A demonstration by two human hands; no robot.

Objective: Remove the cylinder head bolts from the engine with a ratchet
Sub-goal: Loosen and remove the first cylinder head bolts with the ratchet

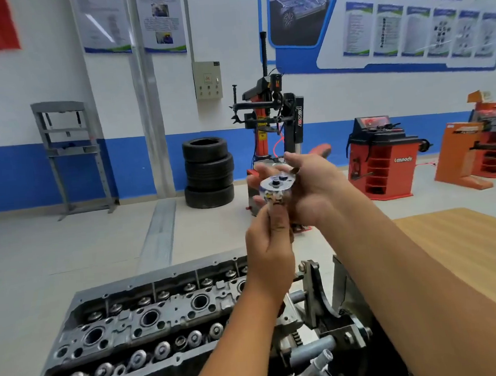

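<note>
Engine [139,326] sits low at the left on its stand, cylinder head exposed with valve springs and plug wells in rows, well below both hands and untouched; any head bolts are too small and blurred to pick out among the recesses, so choosing the wrong fastener is one risk once the tool goes down; next, nearer the middle, the left hand [268,246] is raised in front of the chest with its fingers [278,218] curled round the shaft of the ratchet [276,186], whose round chrome head faces the camera; just right of it the right hand [309,188] cups that head, thumb and fingers wrapped behind it, seemingly setting the direction switch or seating a socket, though I cannot tell which; a wrong direction setting would tighten rather than loosen, and a half-seated socket could slip and round a bolt; the tool is held over the stand bracket [319,298], so a fumble would drop it onto the metal or into an open well; farthest right lies the wooden desk [461,244], clear of the action.
</note>
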